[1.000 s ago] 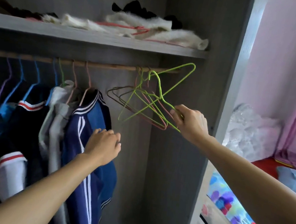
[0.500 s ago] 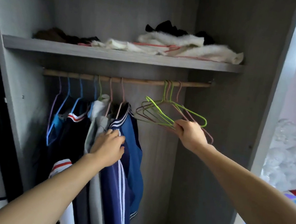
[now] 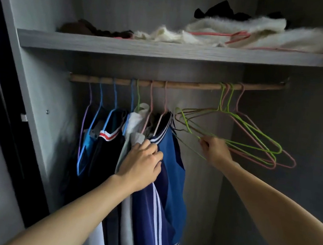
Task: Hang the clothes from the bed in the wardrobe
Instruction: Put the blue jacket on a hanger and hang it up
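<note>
Inside the grey wardrobe a wooden rail [image 3: 181, 86] carries several garments on coloured wire hangers at its left half. My left hand [image 3: 140, 166] grips the shoulder of a blue jacket with white stripes [image 3: 172, 177], the rightmost garment. To the right, a bunch of empty green and pink wire hangers [image 3: 257, 139] hangs from the rail. My right hand [image 3: 215, 150] pinches the lower wire of a green hanger in that bunch. The bed is out of view.
A grey shelf [image 3: 166, 50] above the rail holds white fluffy fabric [image 3: 260, 35], dark clothes and a pink hanger. The wardrobe's left side panel [image 3: 27, 59] and right inner wall [image 3: 295, 160] close in the space. Below the empty hangers there is room.
The view has swung left, so the bed and the pink wall have left the frame. The green hanger, tilted up a second ago, now hangs level in my right hand. My left hand stays on the blue jacket.
</note>
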Demonstrator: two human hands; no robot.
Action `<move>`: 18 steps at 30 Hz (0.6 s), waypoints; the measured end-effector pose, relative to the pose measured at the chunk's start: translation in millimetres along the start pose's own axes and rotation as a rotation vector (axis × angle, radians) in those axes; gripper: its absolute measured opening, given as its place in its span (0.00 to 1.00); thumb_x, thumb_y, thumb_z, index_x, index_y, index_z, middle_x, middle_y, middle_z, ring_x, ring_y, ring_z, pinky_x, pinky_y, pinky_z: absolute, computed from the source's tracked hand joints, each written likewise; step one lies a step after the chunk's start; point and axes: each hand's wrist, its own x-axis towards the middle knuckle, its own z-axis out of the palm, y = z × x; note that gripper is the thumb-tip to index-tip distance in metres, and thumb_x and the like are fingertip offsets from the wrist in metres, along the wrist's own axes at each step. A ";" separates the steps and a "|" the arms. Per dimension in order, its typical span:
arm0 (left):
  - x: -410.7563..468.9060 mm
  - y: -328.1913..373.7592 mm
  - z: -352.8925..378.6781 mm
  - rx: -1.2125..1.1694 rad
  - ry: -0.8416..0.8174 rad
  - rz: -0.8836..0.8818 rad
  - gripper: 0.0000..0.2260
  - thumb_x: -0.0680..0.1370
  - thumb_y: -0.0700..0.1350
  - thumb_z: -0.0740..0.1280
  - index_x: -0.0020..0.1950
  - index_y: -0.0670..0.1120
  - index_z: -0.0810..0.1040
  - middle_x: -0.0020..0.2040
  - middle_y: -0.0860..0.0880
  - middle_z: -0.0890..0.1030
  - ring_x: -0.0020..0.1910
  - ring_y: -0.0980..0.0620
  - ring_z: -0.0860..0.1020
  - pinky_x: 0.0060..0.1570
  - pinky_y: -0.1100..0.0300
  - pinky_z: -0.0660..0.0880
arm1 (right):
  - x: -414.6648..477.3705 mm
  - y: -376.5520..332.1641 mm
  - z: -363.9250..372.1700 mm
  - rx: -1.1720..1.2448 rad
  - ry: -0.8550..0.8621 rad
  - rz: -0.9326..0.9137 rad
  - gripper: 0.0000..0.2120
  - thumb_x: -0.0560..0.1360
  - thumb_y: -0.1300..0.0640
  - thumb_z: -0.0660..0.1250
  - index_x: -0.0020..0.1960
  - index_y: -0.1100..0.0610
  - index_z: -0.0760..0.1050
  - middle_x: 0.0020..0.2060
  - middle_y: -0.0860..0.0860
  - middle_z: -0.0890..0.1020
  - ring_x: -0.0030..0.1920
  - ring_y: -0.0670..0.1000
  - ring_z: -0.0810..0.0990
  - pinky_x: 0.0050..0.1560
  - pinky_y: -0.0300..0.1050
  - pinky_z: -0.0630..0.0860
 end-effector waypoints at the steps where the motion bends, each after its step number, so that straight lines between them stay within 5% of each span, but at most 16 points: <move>1: 0.7 -0.8 1.0 0.006 0.009 0.007 0.14 0.73 0.49 0.55 0.41 0.47 0.80 0.40 0.49 0.79 0.44 0.46 0.75 0.44 0.51 0.75 | -3.1 4.9 6.0 0.001 -0.016 0.003 0.13 0.80 0.54 0.60 0.38 0.56 0.74 0.33 0.55 0.78 0.35 0.57 0.76 0.35 0.52 0.71; 10: 8.8 54.9 16.6 0.052 0.029 -0.013 0.06 0.70 0.46 0.62 0.36 0.47 0.77 0.32 0.49 0.79 0.36 0.45 0.76 0.45 0.51 0.67 | -99.0 82.8 -14.1 -0.084 -0.127 0.198 0.12 0.77 0.49 0.60 0.47 0.54 0.79 0.44 0.56 0.83 0.47 0.62 0.80 0.40 0.48 0.73; 13: 0.8 103.3 27.0 -0.012 -0.060 0.021 0.05 0.71 0.45 0.64 0.36 0.47 0.76 0.32 0.49 0.79 0.35 0.45 0.76 0.42 0.51 0.71 | -158.1 112.9 -52.7 -0.109 -0.136 0.246 0.10 0.76 0.48 0.60 0.42 0.52 0.75 0.41 0.53 0.82 0.45 0.60 0.78 0.39 0.46 0.71; 18: -21.0 214.7 42.5 -0.202 -0.183 0.045 0.05 0.75 0.46 0.65 0.41 0.47 0.77 0.39 0.49 0.81 0.43 0.44 0.77 0.44 0.51 0.69 | -270.2 170.6 -133.1 -0.189 -0.180 0.316 0.21 0.75 0.36 0.61 0.33 0.50 0.67 0.32 0.47 0.76 0.37 0.54 0.75 0.37 0.46 0.72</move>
